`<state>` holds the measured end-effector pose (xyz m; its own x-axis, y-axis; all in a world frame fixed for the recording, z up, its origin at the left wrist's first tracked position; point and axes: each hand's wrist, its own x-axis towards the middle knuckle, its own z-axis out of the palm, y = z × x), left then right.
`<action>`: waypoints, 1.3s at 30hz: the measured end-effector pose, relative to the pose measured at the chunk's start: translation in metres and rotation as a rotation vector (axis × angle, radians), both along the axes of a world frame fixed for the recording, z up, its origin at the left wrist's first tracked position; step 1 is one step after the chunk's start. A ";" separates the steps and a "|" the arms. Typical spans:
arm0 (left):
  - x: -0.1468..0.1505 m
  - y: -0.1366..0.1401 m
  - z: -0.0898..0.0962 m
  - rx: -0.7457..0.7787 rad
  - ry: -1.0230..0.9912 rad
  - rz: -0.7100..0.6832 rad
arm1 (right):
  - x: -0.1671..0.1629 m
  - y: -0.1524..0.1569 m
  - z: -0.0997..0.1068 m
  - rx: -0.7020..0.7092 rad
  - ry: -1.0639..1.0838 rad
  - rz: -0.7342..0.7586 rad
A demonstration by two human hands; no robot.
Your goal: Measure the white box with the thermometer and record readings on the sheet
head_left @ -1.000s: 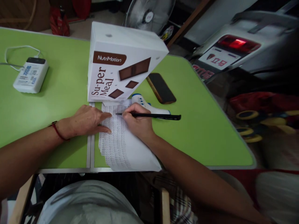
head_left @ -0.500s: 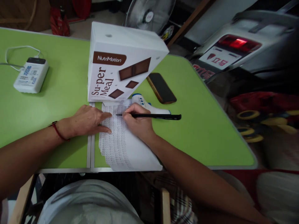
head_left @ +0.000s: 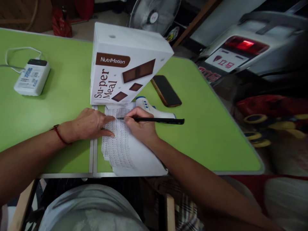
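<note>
A black pen (head_left: pixel 166 121) is pinched in my right hand (head_left: pixel 141 126), its tip on the left part of the sheets of paper (head_left: pixel 144 157). Dense rows of small handwriting cover the left side of the sheets; the right side is blank. My left hand (head_left: pixel 90 125) lies with thumb and index finger apart, their tips on the left edge of the paper. Just beyond the paper stands a white NutriMotion box (head_left: pixel 108 77) with brown pictures. A white and blue infrared thermometer (head_left: pixel 162 113) lies behind my right hand, partly covered by it.
The green table (head_left: pixel 204 138) has a metal seam running left of the paper. A phone (head_left: pixel 166 90) lies right of the box. At the left sits a white device (head_left: pixel 32 77) with cables. Behind the table stand a fan (head_left: pixel 154 16) and a scooter (head_left: pixel 245 45).
My right hand and the pen have shifted slightly left, bringing the pen tip closer to my left index finger. The lower edge of the paper has shifted a little. My left hand stays put.
</note>
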<state>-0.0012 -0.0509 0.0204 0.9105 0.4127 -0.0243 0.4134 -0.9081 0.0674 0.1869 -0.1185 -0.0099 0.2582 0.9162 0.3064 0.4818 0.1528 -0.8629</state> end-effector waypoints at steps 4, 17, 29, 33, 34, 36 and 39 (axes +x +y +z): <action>0.001 -0.001 0.001 0.010 0.006 0.001 | -0.001 0.000 0.001 0.001 -0.009 0.012; 0.001 0.000 0.001 0.038 0.014 -0.016 | -0.001 -0.001 0.000 -0.020 -0.032 0.035; -0.001 -0.001 -0.001 0.040 -0.006 -0.015 | 0.001 0.000 -0.001 -0.002 -0.024 0.005; 0.000 -0.002 0.002 0.021 0.006 -0.010 | 0.001 0.000 -0.003 0.003 -0.028 0.011; 0.000 -0.002 0.002 0.015 0.009 -0.012 | 0.001 0.000 -0.003 0.005 -0.028 0.012; 0.001 -0.002 0.003 0.011 0.011 -0.012 | 0.001 0.000 -0.002 0.008 -0.025 0.008; 0.000 -0.001 0.003 0.015 0.004 -0.012 | 0.000 0.000 -0.001 0.002 -0.033 -0.001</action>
